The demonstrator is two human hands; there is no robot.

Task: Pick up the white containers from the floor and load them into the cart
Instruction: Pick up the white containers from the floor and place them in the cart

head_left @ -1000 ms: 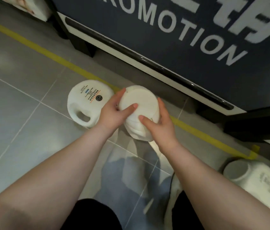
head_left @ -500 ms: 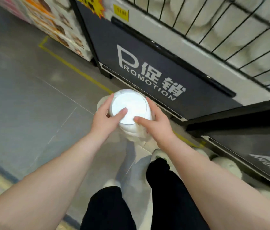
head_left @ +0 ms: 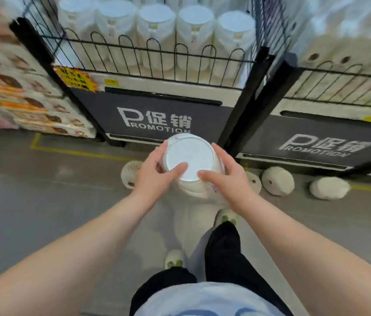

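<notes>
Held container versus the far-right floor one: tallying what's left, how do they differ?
The held container is raised between left hand and right hand; the floor container lies untouched by the cart. The held container shows a flat round end; the floor container a curved side. Both white.

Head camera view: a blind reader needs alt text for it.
The left hand and right hand grip a white container in front of a wire cart stocked with similar containers. Loose containers lie on the floor by its base.
</notes>
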